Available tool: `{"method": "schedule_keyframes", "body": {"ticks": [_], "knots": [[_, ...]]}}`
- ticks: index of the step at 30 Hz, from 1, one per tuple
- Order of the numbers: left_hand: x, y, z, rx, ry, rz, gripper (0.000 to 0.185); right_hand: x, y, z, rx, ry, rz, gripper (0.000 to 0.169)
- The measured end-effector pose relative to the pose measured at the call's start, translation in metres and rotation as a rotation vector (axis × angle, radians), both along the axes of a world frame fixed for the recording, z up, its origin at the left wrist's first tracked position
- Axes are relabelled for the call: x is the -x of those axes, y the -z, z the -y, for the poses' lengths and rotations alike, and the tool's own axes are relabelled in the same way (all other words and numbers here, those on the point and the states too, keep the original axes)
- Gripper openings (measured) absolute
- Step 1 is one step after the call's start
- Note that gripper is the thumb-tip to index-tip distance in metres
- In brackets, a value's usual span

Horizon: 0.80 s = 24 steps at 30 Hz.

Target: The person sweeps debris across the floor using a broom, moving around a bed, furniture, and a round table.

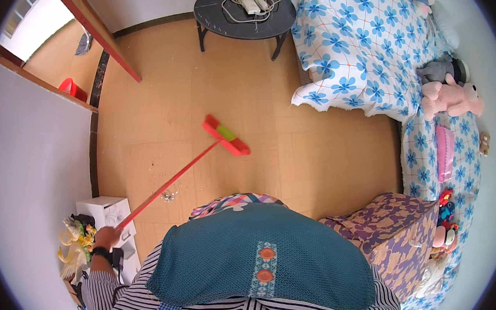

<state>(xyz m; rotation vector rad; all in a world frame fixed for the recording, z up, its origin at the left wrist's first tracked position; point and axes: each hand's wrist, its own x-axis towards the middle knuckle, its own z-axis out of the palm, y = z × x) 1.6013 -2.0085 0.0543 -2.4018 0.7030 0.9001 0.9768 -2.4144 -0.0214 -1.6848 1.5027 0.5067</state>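
Observation:
My left hand [108, 236], a dark band at its wrist, is closed around the upper end of a red broom handle [167, 184]. The handle slants away over the tan floor to a red broom head [226, 136] with a yellow-green middle. Its bristles appear to be at floor level. Close to the handle lies a small heap of greyish debris [168, 196], with dark crumbs scattered around it. My right hand is out of view; only the striped sleeve on that side shows.
A white cabinet [106, 207] with a swan ornament [75, 253] stands beside my left hand. Ahead is a black oval table [202, 9] bearing cables. A bed with a flowered cover [347, 53] and a cloth-covered box [399, 237] are on the right. An open door [96, 25] stands left.

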Motion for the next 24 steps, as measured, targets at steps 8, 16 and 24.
{"method": "schedule_keyframes", "body": {"ticks": [8,16,24], "knots": [[0.014,0.005,-0.049,0.311,-0.180,0.086,0.053,0.002,0.025,0.034,-0.010,-0.083,0.032,0.043],[0.091,0.106,0.143,0.516,-0.301,-0.137,0.050,0.010,0.094,0.119,0.197,-0.492,0.173,0.034],[0.094,0.083,0.413,0.494,-0.645,-0.243,0.048,-0.137,0.069,0.281,-0.250,-0.749,0.315,0.038]]}}
